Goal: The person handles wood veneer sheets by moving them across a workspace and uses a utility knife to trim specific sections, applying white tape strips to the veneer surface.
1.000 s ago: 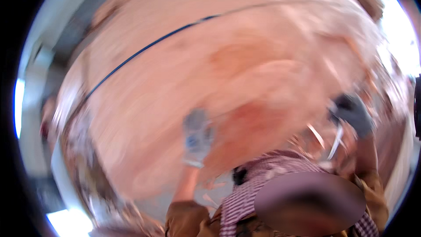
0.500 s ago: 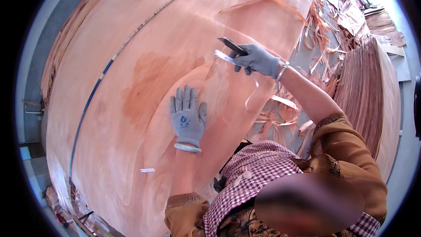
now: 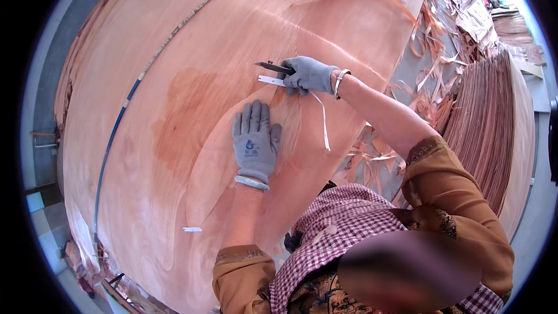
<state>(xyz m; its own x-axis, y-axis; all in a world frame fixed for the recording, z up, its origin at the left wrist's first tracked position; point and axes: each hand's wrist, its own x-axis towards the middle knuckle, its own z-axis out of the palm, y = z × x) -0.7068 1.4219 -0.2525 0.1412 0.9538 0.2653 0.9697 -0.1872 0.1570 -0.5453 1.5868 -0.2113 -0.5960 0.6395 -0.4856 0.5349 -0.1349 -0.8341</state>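
Observation:
My left hand [image 3: 254,139], in a grey glove, lies flat with fingers stretched out on a pinkish wood veneer sheet [image 3: 145,186], over a curved, lighter area of it. My right hand [image 3: 308,75], also gloved, is closed on a dark blade [image 3: 268,65] just above and to the right of the left hand, low on the sheet. A white tape piece [image 3: 269,79] sits under its fingers, and a thin white strip [image 3: 322,119] trails down from it. Another short white tape piece [image 3: 192,229] lies on the veneer at lower left.
A long blue-and-pale rod [image 3: 116,131] curves across the sheet's left. To the right are loose veneer scraps [image 3: 375,157] on a grey floor and a tall stack of veneer [image 3: 479,122]. More layered wood edges [image 3: 81,40] show at the upper left.
The blurred view has steadied. My right hand came in from the far right onto the sheet, then moved farther left. My left hand rose up the sheet, then shifted slightly right.

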